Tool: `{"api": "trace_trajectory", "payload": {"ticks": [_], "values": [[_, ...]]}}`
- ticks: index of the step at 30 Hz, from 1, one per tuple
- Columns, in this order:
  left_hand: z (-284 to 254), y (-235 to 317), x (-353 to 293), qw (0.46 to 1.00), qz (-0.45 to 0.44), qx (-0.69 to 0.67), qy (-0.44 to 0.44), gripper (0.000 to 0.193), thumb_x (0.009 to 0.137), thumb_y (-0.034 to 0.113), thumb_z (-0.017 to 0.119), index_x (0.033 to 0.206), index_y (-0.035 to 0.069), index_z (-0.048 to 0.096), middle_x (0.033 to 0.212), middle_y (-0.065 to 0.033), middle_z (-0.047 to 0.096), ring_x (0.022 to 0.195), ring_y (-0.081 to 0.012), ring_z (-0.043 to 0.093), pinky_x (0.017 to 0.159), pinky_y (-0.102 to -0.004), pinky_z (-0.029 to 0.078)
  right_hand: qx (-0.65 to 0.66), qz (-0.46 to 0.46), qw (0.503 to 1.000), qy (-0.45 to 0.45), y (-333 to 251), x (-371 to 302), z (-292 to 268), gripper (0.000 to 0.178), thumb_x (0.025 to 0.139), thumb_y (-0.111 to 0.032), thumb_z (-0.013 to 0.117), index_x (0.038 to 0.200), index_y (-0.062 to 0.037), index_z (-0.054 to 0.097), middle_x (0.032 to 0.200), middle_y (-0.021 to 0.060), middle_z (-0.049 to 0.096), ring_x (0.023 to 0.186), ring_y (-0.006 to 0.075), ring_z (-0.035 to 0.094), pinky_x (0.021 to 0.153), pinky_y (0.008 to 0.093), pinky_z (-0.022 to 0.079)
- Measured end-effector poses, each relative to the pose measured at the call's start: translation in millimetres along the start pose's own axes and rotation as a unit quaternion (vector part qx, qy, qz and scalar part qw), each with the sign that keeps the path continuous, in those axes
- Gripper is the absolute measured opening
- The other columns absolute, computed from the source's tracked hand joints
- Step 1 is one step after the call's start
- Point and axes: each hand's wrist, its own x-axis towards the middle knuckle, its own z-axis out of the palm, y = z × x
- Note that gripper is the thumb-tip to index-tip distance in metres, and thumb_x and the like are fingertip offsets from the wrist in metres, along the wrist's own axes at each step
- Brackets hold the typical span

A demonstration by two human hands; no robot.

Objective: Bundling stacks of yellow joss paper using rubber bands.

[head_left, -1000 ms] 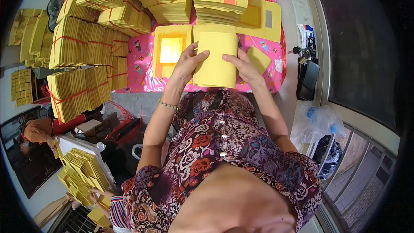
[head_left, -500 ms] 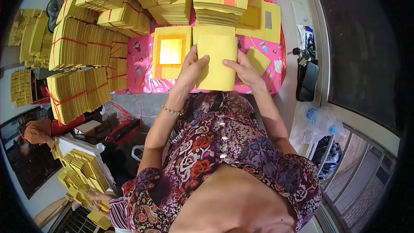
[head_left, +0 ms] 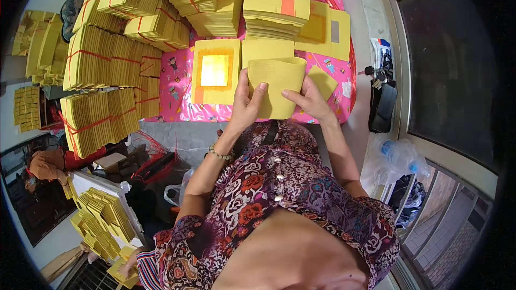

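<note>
Both hands hold a yellow paper sheet [head_left: 275,87] just above the near side of the pink table. The sheet is bent over, with a rounded fold at its upper right. My left hand [head_left: 249,99] grips its left edge, thumb on the front. On the opposite edge, my right hand [head_left: 313,101] pinches it, thumb also in front. Behind it lies a plain yellow sheet [head_left: 267,47]. Left of that is a yellow sheet with a shiny gold square [head_left: 215,71] framed in orange. A tall stack of yellow paper [head_left: 273,11] with a grey patch on top stands beyond.
Bundles of yellow paper [head_left: 102,56] tied with red string crowd the pink table cover's [head_left: 174,91] left side. More patched sheets [head_left: 338,35] lie at right. Keys and a black pouch [head_left: 382,108] rest by the window. Lower left, another person's hand [head_left: 130,262] touches yellow paper.
The sheet in my hands was nearly flat and is now curled over and nearer me. A plain sheet shows behind it. The other person's hand has moved lower.
</note>
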Motion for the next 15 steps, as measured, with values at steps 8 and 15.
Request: {"api": "trace_trajectory", "payload": {"ticks": [8, 15], "values": [[-6, 8, 24, 0.986, -0.161, -0.046, 0.019, 0.041, 0.094, 0.004, 0.052, 0.131, -0.002, 0.038, 0.12, -0.0125, 0.056, 0.11, -0.0174, 0.054, 0.092, -0.0288, 0.044, -0.032, 0.067, 0.991, 0.11, 15, 26, -8, 0.035, 0.09, -0.019, 0.063, 0.116, 0.004, 0.057, 0.105, 0.0078, 0.065, 0.092, 0.011, 0.061, 0.08, 0.0265, 0.05], [-18, -12, 37, 0.958, -0.264, -0.115, 0.008, 0.037, 0.093, 0.002, 0.053, 0.128, -0.003, 0.043, 0.117, -0.0127, 0.059, 0.103, -0.0181, 0.059, 0.088, -0.028, 0.049, -0.015, 0.149, 0.981, 0.122, 21, 37, -14, 0.032, 0.091, -0.022, 0.062, 0.111, 0.0037, 0.061, 0.098, 0.0072, 0.068, 0.085, 0.01, 0.063, 0.073, 0.0252, 0.05]]}}
